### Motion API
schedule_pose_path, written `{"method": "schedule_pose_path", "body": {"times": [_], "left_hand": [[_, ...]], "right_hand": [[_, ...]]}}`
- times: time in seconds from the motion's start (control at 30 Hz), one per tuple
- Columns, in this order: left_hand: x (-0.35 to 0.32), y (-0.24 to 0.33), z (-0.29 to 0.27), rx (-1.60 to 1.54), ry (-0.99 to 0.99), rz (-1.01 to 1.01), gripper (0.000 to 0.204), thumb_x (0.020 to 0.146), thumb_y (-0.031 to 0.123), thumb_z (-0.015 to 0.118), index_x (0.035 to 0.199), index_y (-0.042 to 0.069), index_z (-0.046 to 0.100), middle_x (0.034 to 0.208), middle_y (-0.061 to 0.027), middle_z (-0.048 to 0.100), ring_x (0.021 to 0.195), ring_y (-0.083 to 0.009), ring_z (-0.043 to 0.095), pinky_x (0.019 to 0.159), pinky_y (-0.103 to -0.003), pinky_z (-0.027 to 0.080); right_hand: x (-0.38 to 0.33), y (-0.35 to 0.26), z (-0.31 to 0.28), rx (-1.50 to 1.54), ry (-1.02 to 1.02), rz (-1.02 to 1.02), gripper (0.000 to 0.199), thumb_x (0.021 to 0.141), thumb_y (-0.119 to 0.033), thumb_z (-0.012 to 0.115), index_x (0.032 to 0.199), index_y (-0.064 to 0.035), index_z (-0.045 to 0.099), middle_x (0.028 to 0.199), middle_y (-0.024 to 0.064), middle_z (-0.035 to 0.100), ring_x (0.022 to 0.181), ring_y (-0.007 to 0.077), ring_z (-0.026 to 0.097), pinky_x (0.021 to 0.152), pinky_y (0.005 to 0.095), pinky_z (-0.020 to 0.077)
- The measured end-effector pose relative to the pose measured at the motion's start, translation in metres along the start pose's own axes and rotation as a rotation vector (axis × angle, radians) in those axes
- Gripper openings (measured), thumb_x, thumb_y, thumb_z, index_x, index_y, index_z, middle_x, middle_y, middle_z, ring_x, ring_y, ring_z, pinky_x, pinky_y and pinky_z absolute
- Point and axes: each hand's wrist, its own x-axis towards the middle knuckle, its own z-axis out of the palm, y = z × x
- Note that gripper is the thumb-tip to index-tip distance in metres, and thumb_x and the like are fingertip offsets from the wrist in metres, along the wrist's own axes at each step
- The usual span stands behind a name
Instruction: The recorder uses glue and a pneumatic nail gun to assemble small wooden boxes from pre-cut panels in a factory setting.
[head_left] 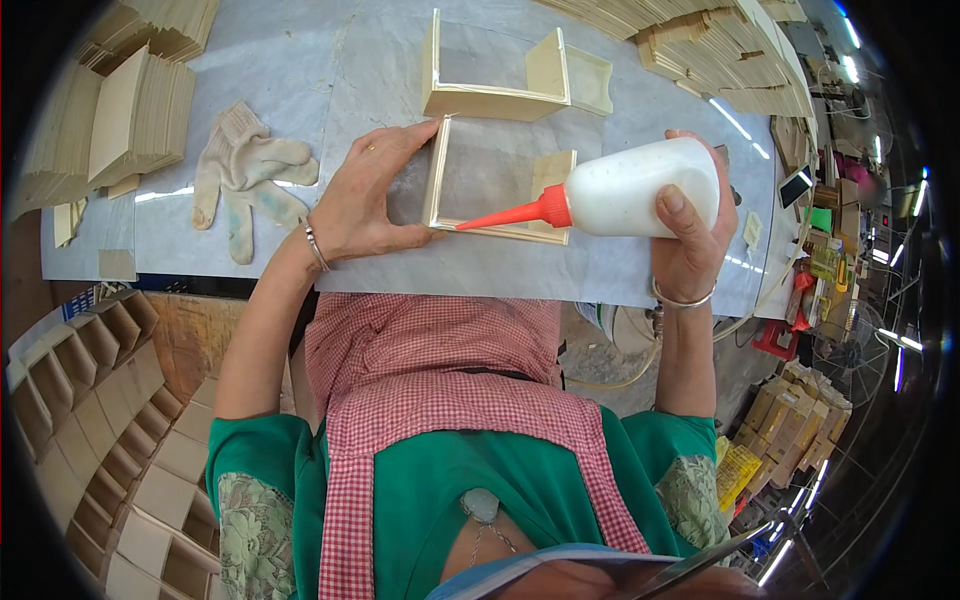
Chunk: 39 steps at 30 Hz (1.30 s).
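My left hand (365,195) is closed on the left side of a three-sided thin wooden frame (438,178), thumb at its near corner and fingertips at its far one. In my right hand (705,225) lies a white squeeze bottle (635,190), tilted nearly level. Its long red nozzle (515,212) points left, and the tip is at the near left corner of the frame. A whitish line that looks like glue runs along the frame's edges. Just beyond sits another three-sided wooden frame (495,103), with a small thin wooden piece (590,80) against its right side.
A white knitted glove (245,170) lies on the grey table (370,60) left of my left hand. Stacked thin wooden panels (145,110) stand at the left, more panels (715,55) at the far right. Below the table's left edge are many assembled wooden boxes (165,500).
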Motion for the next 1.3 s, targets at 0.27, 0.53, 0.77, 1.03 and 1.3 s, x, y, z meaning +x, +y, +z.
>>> {"method": "schedule_pose_path", "body": {"times": [0.27, 0.53, 0.77, 1.03, 1.3], "left_hand": [[0.001, 0.003, -0.001, 0.034, -0.018, -0.009, 0.096, 0.055, 0.033, 0.077, 0.139, 0.008, 0.037, 0.133, -0.0122, 0.049, 0.124, -0.0295, 0.044, 0.108, -0.042, 0.029], [0.001, 0.008, -0.002, 0.017, -0.013, -0.044, 0.095, 0.056, 0.035, 0.078, 0.139, 0.009, 0.038, 0.131, -0.0147, 0.05, 0.122, -0.0317, 0.045, 0.107, -0.041, 0.03], [0.002, 0.009, -0.003, 0.01, -0.028, -0.072, 0.096, 0.057, 0.035, 0.079, 0.139, 0.009, 0.038, 0.133, -0.013, 0.049, 0.123, -0.031, 0.043, 0.107, -0.041, 0.03], [0.003, 0.01, -0.002, 0.019, -0.047, -0.098, 0.097, 0.056, 0.036, 0.08, 0.14, 0.012, 0.037, 0.136, -0.0091, 0.048, 0.125, -0.0289, 0.042, 0.108, -0.041, 0.03], [0.003, 0.011, -0.005, 0.02, -0.041, -0.089, 0.097, 0.055, 0.035, 0.079, 0.14, 0.013, 0.038, 0.137, -0.005, 0.048, 0.125, -0.0273, 0.042, 0.108, -0.04, 0.031]], "right_hand": [[-0.011, -0.004, -0.023, -0.025, 0.081, -0.003, 0.062, 0.071, -0.019, 0.079, 0.121, 0.0018, 0.05, 0.106, 0.0078, 0.056, 0.096, 0.0164, 0.055, 0.087, 0.0287, 0.0439], [-0.022, -0.005, -0.054, -0.071, 0.139, -0.009, 0.06, 0.072, -0.02, 0.078, 0.12, 0.0023, 0.05, 0.105, 0.0081, 0.057, 0.095, 0.0166, 0.056, 0.087, 0.0286, 0.0439], [-0.033, -0.005, -0.073, -0.045, 0.202, 0.013, 0.059, 0.072, -0.018, 0.077, 0.12, 0.0024, 0.05, 0.106, 0.0093, 0.058, 0.097, 0.0181, 0.057, 0.088, 0.0301, 0.045], [-0.034, -0.001, -0.082, -0.042, 0.226, 0.006, 0.059, 0.071, -0.017, 0.078, 0.12, 0.0029, 0.051, 0.106, 0.0098, 0.058, 0.097, 0.0183, 0.057, 0.088, 0.0301, 0.0448], [-0.023, 0.003, -0.081, -0.027, 0.238, -0.005, 0.058, 0.072, -0.016, 0.077, 0.12, 0.003, 0.051, 0.106, 0.0098, 0.058, 0.097, 0.0187, 0.057, 0.088, 0.0304, 0.0445]]}}
